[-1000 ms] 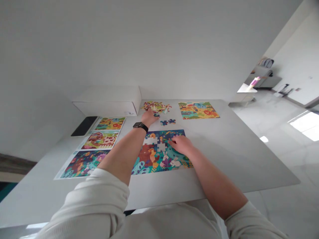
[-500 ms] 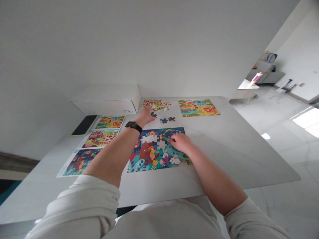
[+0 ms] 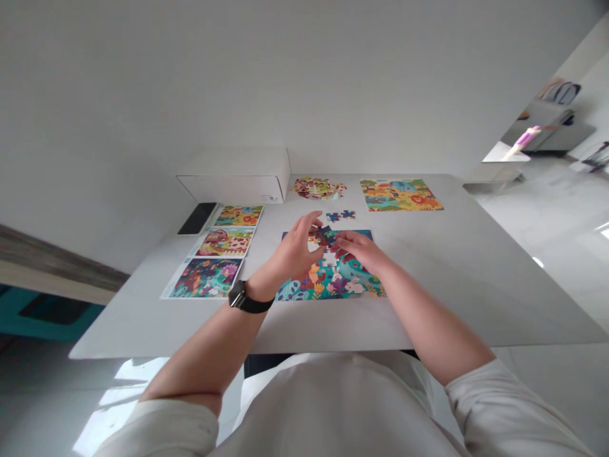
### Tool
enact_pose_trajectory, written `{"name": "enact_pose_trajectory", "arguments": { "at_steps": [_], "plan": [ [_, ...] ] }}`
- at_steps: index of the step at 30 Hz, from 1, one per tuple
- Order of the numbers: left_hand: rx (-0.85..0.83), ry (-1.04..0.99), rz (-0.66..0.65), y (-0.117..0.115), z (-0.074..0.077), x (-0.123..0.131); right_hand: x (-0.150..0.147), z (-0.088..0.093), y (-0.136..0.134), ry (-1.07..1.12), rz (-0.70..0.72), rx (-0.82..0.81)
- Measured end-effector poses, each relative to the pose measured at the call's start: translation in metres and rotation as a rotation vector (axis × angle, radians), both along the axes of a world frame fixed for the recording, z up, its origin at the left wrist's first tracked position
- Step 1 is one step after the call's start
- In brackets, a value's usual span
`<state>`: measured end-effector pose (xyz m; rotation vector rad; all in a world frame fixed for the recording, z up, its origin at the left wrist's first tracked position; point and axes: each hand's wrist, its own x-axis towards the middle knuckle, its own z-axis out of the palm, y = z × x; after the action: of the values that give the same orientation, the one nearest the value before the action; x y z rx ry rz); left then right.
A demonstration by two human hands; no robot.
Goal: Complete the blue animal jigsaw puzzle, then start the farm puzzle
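Note:
A dark blue jigsaw piece (image 3: 326, 236) is held up between my two hands, over the upper part of a partly assembled jigsaw puzzle (image 3: 299, 289) with rabbits and plants. My left hand (image 3: 299, 246), a black watch on its wrist, curves its thumb and fingers around the piece's left side. At the right edge, the fingertips of my right hand (image 3: 362, 252) pinch the same piece. Pale gaps show in the puzzle beneath, partly covered by the hands. Just beyond its far edge lie two loose blue pieces (image 3: 340, 216).
A heap of mixed puzzle pieces (image 3: 318, 188) lies near the wall, beside a white box (image 3: 233, 188). An assembled lion puzzle (image 3: 400, 195) is at the back right. On the left are a sheet with three pictures (image 3: 222, 243) and a black phone (image 3: 197, 218).
My left hand has come back from near the heap to the puzzle, bringing a dark blue piece. My right hand has lifted slightly and met it. The view has shifted left.

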<state>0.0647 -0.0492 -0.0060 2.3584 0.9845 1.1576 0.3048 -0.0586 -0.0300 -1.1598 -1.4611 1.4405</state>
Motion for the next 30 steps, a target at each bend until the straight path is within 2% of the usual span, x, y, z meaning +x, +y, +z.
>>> {"name": "enact_pose_trajectory", "arguments": {
  "at_steps": [2, 5, 11, 14, 22, 30],
  "plan": [
    [-0.011, -0.013, 0.003, -0.008, -0.003, 0.003, -0.007, 0.002, -0.004, 0.081, 0.03, -0.04],
    [-0.019, -0.027, -0.002, -0.013, -0.011, 0.006, -0.014, 0.0, -0.008, 0.088, 0.012, -0.054],
    [-0.096, 0.049, -0.034, -0.013, -0.029, -0.002, -0.011, -0.008, -0.003, -0.007, -0.026, -0.05],
    [-0.144, 0.021, -0.023, -0.01, -0.034, -0.006, -0.008, -0.009, -0.002, -0.083, -0.066, -0.006],
    [-0.433, -0.198, 0.056, -0.006, -0.028, -0.003, -0.006, -0.009, -0.003, -0.204, -0.031, 0.108],
    [-0.52, -0.21, 0.092, -0.002, -0.024, -0.002, -0.008, -0.014, -0.003, -0.239, 0.01, 0.147]
  ]
}}
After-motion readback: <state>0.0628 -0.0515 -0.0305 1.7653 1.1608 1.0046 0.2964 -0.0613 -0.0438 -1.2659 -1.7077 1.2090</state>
